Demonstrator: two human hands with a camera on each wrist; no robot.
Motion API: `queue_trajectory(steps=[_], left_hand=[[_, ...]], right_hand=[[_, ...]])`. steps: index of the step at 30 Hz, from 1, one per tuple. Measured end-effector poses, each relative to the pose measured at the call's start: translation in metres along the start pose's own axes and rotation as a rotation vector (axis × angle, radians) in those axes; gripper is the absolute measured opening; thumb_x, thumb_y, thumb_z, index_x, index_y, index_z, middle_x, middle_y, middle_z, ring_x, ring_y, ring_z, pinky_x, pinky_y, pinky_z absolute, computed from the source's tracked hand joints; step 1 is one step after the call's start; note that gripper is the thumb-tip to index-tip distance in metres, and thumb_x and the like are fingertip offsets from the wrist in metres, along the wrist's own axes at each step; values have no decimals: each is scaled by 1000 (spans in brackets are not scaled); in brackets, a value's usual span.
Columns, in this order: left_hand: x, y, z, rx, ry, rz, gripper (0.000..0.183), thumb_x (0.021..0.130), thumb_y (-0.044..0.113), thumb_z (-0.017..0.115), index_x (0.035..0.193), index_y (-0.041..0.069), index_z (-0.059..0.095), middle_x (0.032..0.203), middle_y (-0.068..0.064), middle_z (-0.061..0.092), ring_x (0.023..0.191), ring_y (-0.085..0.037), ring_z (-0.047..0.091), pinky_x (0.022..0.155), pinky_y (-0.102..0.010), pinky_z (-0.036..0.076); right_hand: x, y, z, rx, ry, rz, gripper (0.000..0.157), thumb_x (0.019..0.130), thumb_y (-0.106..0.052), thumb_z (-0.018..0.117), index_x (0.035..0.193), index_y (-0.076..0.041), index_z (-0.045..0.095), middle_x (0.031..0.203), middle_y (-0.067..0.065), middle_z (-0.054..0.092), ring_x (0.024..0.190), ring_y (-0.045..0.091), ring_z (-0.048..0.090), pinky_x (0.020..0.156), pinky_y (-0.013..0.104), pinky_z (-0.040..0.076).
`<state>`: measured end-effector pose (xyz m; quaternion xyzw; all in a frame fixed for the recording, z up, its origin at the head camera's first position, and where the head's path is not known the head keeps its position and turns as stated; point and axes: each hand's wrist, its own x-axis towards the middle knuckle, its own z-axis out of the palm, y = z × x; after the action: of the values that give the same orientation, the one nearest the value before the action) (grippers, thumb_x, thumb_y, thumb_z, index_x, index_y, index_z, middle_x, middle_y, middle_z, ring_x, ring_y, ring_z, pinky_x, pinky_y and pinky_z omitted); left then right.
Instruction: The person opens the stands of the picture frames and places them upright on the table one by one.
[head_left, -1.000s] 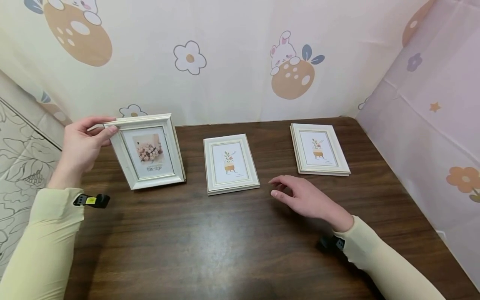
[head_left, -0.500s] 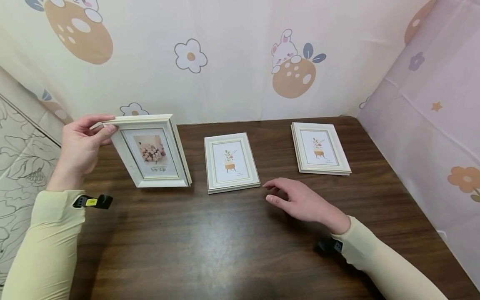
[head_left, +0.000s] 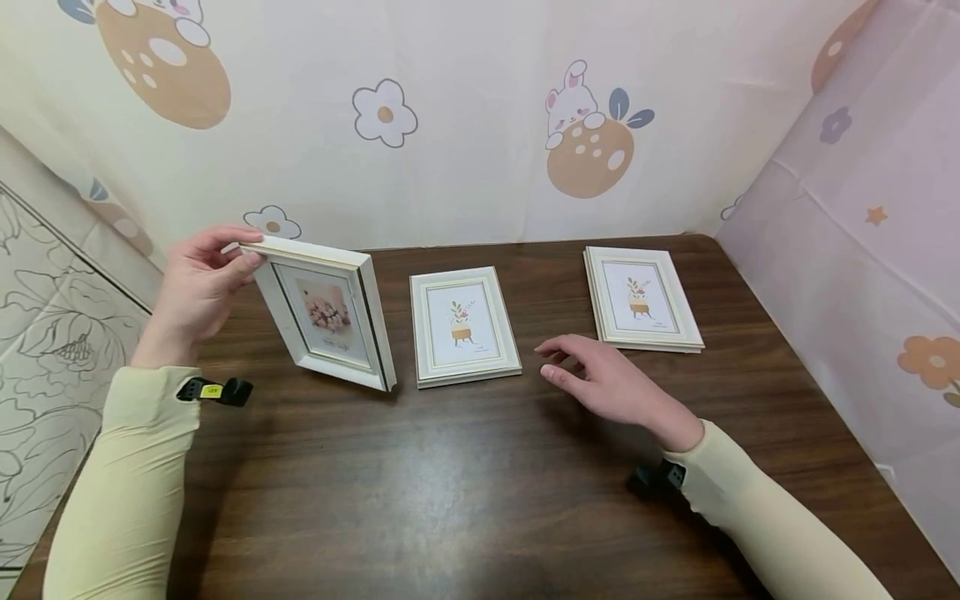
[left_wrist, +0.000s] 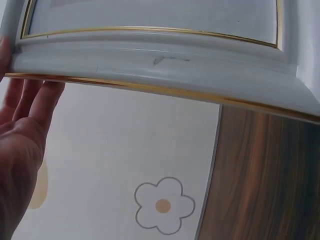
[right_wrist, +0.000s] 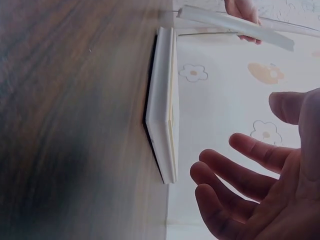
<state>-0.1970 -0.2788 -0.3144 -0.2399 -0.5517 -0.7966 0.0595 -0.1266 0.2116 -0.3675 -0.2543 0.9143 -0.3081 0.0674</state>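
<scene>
My left hand (head_left: 198, 287) pinches the top left corner of a white picture frame (head_left: 378, 325), thumb on the front and fingers behind. The frame stands tilted at the left of the table, turned partly to the right, showing a picture of pink flowers. Close up in the left wrist view, the frame's white border (left_wrist: 165, 62) has gold trim and a small dark mark. My right hand (head_left: 607, 383) hovers over the table with relaxed fingers, holding nothing. Just left of it lies a second picture frame (head_left: 465, 325), flat, with a plant drawing.
A third picture frame (head_left: 645, 298) with the same plant drawing lies flat at the back right of the brown wooden table (head_left: 420, 492). Behind the table hangs a pale curtain (head_left: 465, 125) printed with rabbits and flowers. Another patterned cloth (head_left: 855, 217) borders the right side.
My left hand has moved right with the flower-picture frame and turned it, so its face now angles to the right and its side edge shows. The right hand has shifted only slightly.
</scene>
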Motion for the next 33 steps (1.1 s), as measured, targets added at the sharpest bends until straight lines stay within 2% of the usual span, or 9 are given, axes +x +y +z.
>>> queue_trajectory(steps=[4,7,10,13,20,22,27,29,33], left_hand=[[6,-8,4,-3,-38,17,24,84,-23,48,105,-17,58,112,-19,58,72,-16,54,52,-21,38],[10,-12,7,-12,-67,22,23,84,-23,47,104,-17,58,111,-19,58,70,-15,51,52,-21,35],[13,-16,8,-51,-101,19,23,85,-23,46,104,-16,58,112,-20,56,77,-17,55,59,-20,46],[16,-19,8,-120,-158,22,22,86,-22,46,103,-16,57,114,-21,54,89,-21,58,70,-24,52],[19,-25,9,-276,-300,20,16,85,-20,50,100,-16,55,112,-22,54,98,-30,55,76,-30,53],[20,-27,10,-300,-337,11,15,85,-18,51,100,-15,55,112,-22,53,99,-32,57,79,-33,53],[22,-32,13,-368,-415,-13,14,88,-16,47,101,-14,52,111,-22,50,100,-37,59,91,-50,46],[23,-34,15,-396,-425,-19,14,90,-15,44,102,-13,52,111,-22,50,101,-36,59,92,-54,44],[24,-36,19,-442,-417,-24,14,93,-10,42,102,-11,52,112,-21,50,102,-35,58,93,-55,43]], right_hand=[[3,4,-5,1,24,14,42,94,-49,48,122,-19,56,113,0,62,96,10,58,79,38,50],[5,5,-8,10,38,19,41,94,-48,49,121,-19,56,112,0,62,97,11,58,80,39,50],[6,8,-11,16,51,22,40,94,-47,49,121,-18,57,113,1,62,98,13,58,81,41,50],[8,10,-14,18,56,36,40,94,-47,49,122,-19,56,114,2,62,99,14,57,82,42,49],[7,15,-13,16,68,73,40,94,-48,49,121,-20,56,111,-3,61,95,15,59,80,39,49],[6,14,-10,18,62,61,40,94,-48,49,121,-19,57,111,-3,61,94,14,58,80,39,49],[3,5,0,22,25,0,41,94,-47,49,120,-17,58,112,-1,62,93,10,58,78,37,50],[2,0,3,26,19,-17,40,94,-47,50,120,-17,58,113,-1,62,93,9,58,77,37,50],[-1,-8,10,27,-1,-39,40,93,-47,50,119,-18,58,113,-3,62,95,7,58,77,38,50]])
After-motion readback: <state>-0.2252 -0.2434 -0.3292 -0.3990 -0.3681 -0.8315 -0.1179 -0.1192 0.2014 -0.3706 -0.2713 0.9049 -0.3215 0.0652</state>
